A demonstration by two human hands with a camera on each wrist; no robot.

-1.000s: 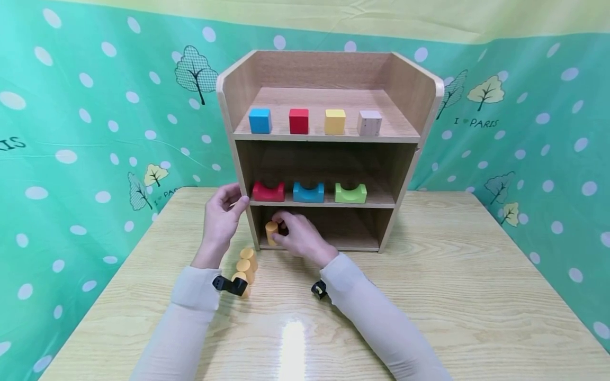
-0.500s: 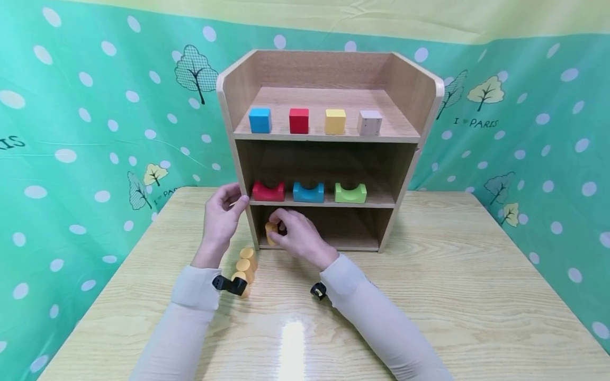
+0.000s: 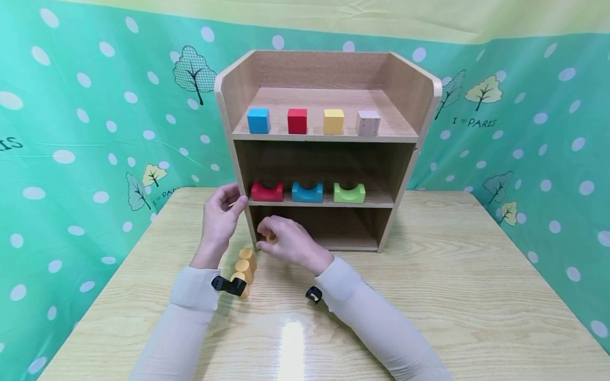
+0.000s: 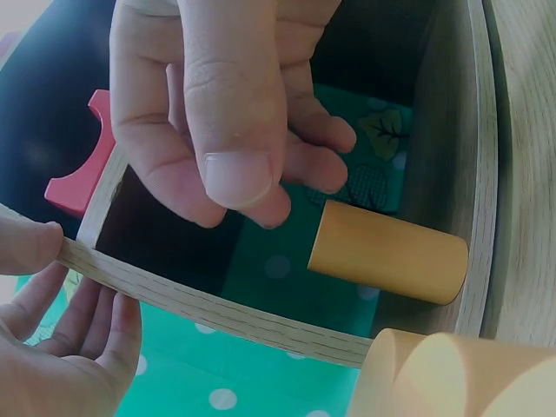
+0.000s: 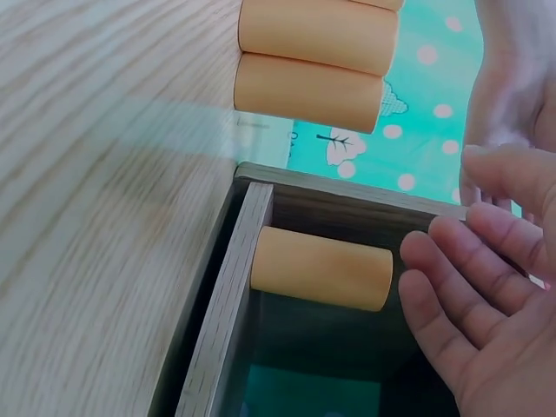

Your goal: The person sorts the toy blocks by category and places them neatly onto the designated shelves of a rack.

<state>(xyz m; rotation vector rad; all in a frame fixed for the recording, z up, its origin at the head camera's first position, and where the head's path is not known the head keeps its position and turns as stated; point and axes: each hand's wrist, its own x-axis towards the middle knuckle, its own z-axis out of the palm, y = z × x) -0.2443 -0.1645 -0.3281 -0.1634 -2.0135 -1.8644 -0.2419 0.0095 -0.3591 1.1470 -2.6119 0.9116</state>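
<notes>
A wooden cylinder (image 5: 321, 269) stands upright on the bottom board of a wooden shelf unit (image 3: 319, 69), at its left inner side. My right hand (image 3: 290, 241) is beside it, partly covering it from above. The right wrist view shows a gap between the fingertips and the cylinder, and nothing in that hand. My left hand (image 3: 221, 217) is at the unit's left side panel, its thumb at the front edge and fingers along the outer face. On the table, a row of several matching cylinders (image 3: 243, 265) stands near the left wrist, one partly hidden by the wrist camera.
Red (image 3: 267, 192), blue (image 3: 307, 193) and green (image 3: 349, 194) notched blocks stand on the middle shelf. Blue (image 3: 259, 121), red (image 3: 297, 122), yellow (image 3: 333, 122) and pale wooden (image 3: 368, 124) cubes line the top shelf. A dotted cloth (image 3: 95, 159) hangs behind the table.
My right hand has let go of the cylinder, its thumb and fingers spreading apart as it shifts slightly left and toward me. The cylinder stays standing on the bottom shelf; my left hand keeps its place.
</notes>
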